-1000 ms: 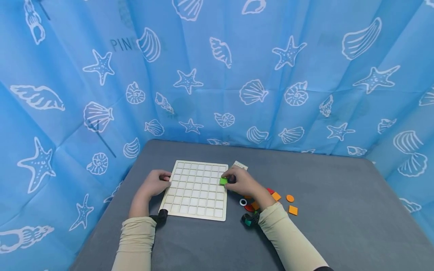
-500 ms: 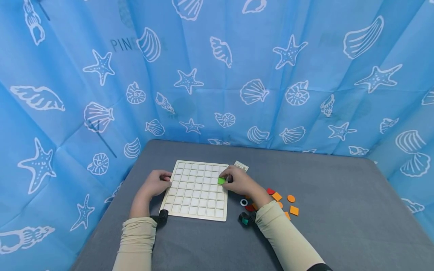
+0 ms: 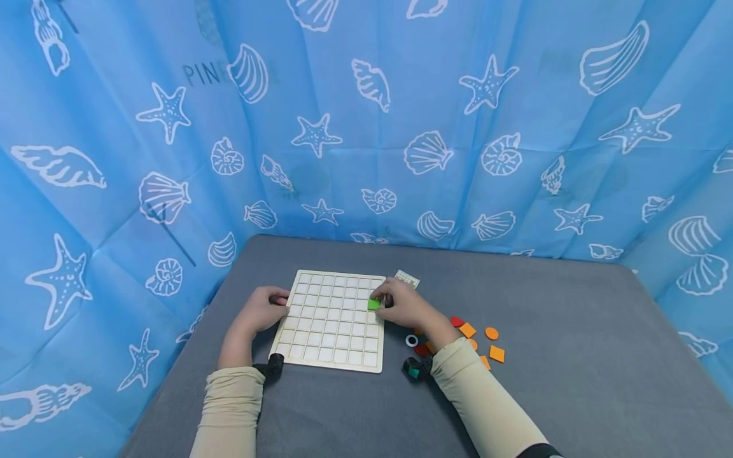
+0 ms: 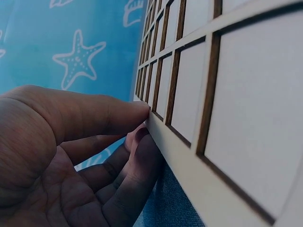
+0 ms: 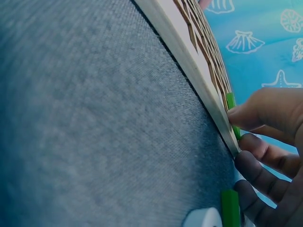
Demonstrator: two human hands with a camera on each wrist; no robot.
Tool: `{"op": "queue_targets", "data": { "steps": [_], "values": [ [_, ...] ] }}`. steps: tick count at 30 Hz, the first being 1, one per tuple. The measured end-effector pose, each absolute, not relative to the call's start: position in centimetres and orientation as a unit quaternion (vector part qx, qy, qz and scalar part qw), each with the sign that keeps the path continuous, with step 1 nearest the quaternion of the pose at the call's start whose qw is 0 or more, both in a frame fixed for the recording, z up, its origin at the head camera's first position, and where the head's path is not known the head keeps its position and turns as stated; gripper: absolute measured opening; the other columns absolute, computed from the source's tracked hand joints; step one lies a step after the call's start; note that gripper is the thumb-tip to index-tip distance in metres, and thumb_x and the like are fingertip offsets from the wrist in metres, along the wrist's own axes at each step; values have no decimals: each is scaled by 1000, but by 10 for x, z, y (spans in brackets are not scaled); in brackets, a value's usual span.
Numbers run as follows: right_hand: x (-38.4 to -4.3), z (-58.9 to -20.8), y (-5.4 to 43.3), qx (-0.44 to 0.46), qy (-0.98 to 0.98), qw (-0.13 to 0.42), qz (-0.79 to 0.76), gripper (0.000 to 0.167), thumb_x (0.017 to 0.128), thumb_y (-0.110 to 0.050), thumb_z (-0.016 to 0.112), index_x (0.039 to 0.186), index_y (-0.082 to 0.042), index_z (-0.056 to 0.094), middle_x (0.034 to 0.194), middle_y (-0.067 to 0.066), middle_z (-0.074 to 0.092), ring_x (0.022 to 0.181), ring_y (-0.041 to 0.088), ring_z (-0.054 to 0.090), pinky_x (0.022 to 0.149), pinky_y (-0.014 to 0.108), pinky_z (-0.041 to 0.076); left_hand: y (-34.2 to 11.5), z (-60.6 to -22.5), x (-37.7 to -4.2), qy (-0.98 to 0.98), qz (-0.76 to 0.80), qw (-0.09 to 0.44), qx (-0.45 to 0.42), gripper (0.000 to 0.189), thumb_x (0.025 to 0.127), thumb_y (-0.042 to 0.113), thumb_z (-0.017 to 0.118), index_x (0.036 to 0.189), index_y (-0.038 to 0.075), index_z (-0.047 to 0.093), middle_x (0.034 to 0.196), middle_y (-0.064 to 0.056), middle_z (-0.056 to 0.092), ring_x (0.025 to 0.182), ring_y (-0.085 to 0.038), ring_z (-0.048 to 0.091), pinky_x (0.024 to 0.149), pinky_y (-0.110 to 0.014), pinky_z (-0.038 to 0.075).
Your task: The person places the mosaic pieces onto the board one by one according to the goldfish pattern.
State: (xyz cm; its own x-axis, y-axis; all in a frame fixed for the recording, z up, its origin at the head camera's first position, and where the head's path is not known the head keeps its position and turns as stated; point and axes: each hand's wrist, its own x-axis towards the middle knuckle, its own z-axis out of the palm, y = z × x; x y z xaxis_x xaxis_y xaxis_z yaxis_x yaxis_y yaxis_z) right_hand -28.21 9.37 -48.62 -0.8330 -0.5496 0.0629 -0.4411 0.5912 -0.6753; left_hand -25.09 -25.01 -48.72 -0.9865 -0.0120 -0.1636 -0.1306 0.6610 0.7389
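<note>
A pale wooden grid board (image 3: pixel 326 321) with white square cells lies flat on the grey table. At its left edge my left hand (image 3: pixel 265 310) grips the rim; in the left wrist view the thumb (image 4: pixel 135 113) lies on the border and the other fingers curl in beside and below it. My right hand (image 3: pixel 403 304) pinches a green square tile (image 3: pixel 373 305) over a cell of the rightmost column. In the right wrist view that green tile (image 5: pixel 230 101) stands slightly above the board's edge, with the thumb against its near side.
Right of the board lie several loose orange and red pieces, among them an orange square (image 3: pixel 497 353), an orange disc (image 3: pixel 491 333) and a white ring (image 3: pixel 411 341). A small patterned card (image 3: pixel 408 278) is behind my right hand. A blue shell-print curtain (image 3: pixel 366 127) hangs behind the table.
My right hand has shifted slightly left with the green tile, further over the board's right column, and then stayed there. The left hand has kept its place on the rim.
</note>
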Motion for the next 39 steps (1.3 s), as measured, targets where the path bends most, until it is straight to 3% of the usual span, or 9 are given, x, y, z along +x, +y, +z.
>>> {"op": "queue_targets", "data": {
  "steps": [16, 32, 39],
  "values": [
    [-280, -483, 90, -280, 897, 74, -334, 33, 91, -1, 69, 123, -2, 77, 105, 12, 65, 85, 23, 58, 73, 30, 46, -251, -488, -253, 910, 406, 73, -45, 43, 97, 2, 66, 139, -8, 63, 115, -20, 66, 102, -31, 61, 88, -46, 51],
    [-279, -483, 92, -273, 900, 73, -331, 33, 91, -1, 68, 122, -2, 77, 103, 9, 64, 83, 16, 57, 74, 32, 49, -251, -491, -252, 911, 404, 67, -58, 43, 94, 2, 65, 137, -6, 65, 116, -19, 66, 102, -30, 61, 87, -44, 51],
    [-276, -478, 113, -257, 899, 69, -348, 29, 97, -7, 70, 125, -1, 76, 115, 13, 68, 88, 17, 60, 78, 35, 52, -251, -492, -253, 912, 401, 68, -54, 44, 94, 3, 65, 137, -5, 65, 116, -19, 67, 102, -30, 62, 88, -45, 51]
  ]
}}
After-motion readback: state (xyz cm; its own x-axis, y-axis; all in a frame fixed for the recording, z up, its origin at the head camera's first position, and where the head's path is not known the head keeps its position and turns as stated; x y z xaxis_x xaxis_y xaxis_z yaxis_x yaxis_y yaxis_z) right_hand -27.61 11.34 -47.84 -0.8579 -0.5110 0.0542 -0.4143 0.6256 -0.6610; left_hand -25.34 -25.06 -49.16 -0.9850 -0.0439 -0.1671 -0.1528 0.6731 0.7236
